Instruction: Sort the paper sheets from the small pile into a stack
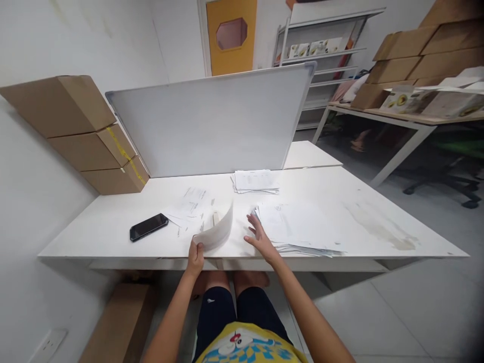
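My left hand point(195, 256) pinches the near left corner of a sheet of paper point(219, 233), which curls upward and is blurred by motion. Close to the left edge of a spread paper stack point(291, 224), my right hand point(260, 241) has its fingers apart and holds nothing. Whether its fingertips touch the stack I cannot tell. Behind the curled sheet, a small pale object point(216, 218) is partly hidden. Loose printed papers point(192, 199) lie on the table beyond my left hand. Farther back sits another stack of printed sheets point(255, 180).
A black phone point(148, 227) lies on the white table point(102, 222) at the left. Cardboard boxes point(86, 146) are piled against the left wall. A whiteboard point(219, 121) stands along the table's back edge. More boxes point(401, 60) sit on another table at the right.
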The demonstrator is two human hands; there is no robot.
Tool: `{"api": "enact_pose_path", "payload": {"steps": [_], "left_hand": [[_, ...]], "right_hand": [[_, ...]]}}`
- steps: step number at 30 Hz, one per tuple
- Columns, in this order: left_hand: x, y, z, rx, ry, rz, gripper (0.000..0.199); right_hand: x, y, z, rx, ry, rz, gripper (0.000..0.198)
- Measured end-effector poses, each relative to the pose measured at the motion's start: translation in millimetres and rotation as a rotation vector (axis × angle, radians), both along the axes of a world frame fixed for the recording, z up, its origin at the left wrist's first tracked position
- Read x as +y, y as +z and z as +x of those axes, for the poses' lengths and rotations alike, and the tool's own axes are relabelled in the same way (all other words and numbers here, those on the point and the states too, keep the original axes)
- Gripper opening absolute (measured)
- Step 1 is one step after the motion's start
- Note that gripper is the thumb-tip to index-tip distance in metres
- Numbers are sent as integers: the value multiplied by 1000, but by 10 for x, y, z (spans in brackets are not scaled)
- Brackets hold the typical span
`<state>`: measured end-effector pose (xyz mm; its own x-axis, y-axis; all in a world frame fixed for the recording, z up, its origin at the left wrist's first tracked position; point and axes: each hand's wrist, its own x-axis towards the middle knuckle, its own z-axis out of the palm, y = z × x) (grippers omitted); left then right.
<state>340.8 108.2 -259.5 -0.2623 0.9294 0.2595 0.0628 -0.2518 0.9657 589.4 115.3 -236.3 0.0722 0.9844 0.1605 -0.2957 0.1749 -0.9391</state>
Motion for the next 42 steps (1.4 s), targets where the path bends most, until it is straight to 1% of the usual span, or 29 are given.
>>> {"api": "enact_pose_path", "payload": {"steps": [2, 4, 7, 9, 12, 14, 16, 18, 20, 22, 23, 25, 29, 32, 35, 37, 39, 41, 42], "left_hand": [[-1, -18, -21, 5, -15, -12, 51], [-17, -26, -26, 19, -15, -15, 46], [-76, -67, -44, 58, -2, -34, 38], [-122, -115, -75, 79, 19, -59, 35], [-158, -178, -118, 115, 58, -102, 34], [-157, -177, -119, 144, 90, -133, 35], [-156, -125, -88, 159, 124, -147, 38], [-181, -35, -39, 159, 142, -129, 41], [-244, 54, 9, 164, 166, -90, 39], [-340, 95, 34, 179, 225, -70, 37], [-394, 87, 37, 190, 257, -85, 37], [-496, 18, 27, 222, 291, -166, 39], [-606, -165, -14, 287, 245, -344, 42], [-595, -155, -33, 325, 195, -384, 42], [-538, -48, -31, 363, 194, -359, 36], [-488, 5, -21, 380, 189, -352, 34], [-435, 22, -3, 387, 157, -355, 35], [-387, 18, 25, 401, 122, -340, 35], [-368, 16, 43, 413, 112, -325, 35]], "right_hand": [[161, 50, -81, 13, 21, 3, 75], [352, 51, -172, 9, 56, 24, 74], [565, -63, -272, -11, 92, 73, 63], [596, -193, -288, -23, 50, 75, 52], [501, -377, -239, -70, -42, 44, 37], [399, -438, -178, -115, -63, 25, 31], [290, -432, -119, -148, -56, 3, 26], [169, -374, -75, -186, -53, -11, 22], [30, -295, -45, -241, -61, -19, 20], [-122, -233, -26, -284, -53, -32, 24], [-198, -217, -19, -298, -37, -46, 29], [-334, -220, -7, -325, -5, -99, 42], [-471, -327, -10, -408, -10, -270, 68], [-463, -422, -58, -461, -26, -314, 73], [-437, -479, -110, -499, -63, -284, 69], [-438, -462, -129, -558, -117, -227, 64], [-451, -371, -142, -672, -202, -120, 59], [-451, -205, -174, -827, -263, 40, 52], [-437, -106, -205, -905, -266, 128, 48]]}}
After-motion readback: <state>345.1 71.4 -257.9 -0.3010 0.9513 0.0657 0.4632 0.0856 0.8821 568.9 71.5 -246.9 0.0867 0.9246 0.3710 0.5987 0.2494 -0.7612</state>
